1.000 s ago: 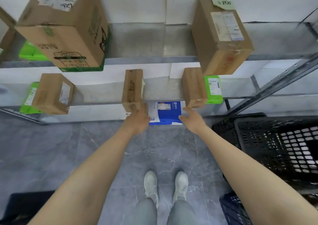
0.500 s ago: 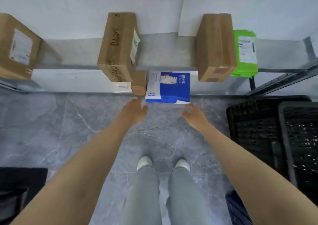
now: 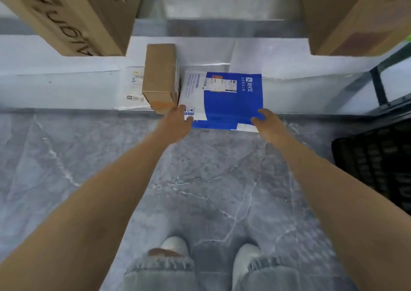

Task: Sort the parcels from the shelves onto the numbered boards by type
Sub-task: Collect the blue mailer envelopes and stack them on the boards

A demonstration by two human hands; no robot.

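Blue and white plastic, the mailer (image 3: 231, 99) is lying flat on the bottom shelf (image 3: 66, 90), just beside a small box (image 3: 160, 77), with its near edge hanging past the shelf lip. You are holding it at both near corners. Your left hand (image 3: 175, 123) is pinching the white corner, thumb and forefinger on top. Your right hand (image 3: 269, 125) is curling onto the blue corner. The hands are well apart, one at each side.

I judge that you are drawing it off the shelf. A soft mailer is likely to sag between two corner grips, so keep it level and pull both sides evenly. Watch the left corner: it is sitting against the box, and a skewed pull could drag the box along. Get your fingers well under before lifting.

Whether any fingers are already under the mailer is hidden from above. The label print is too blurred to read, so its type is resting on looks alone. A flat clear packet (image 3: 133, 88) is showing only partly from behind the box. Two large cartons (image 3: 73, 12) above are cut off by the frame. No numbered boards are showing here.
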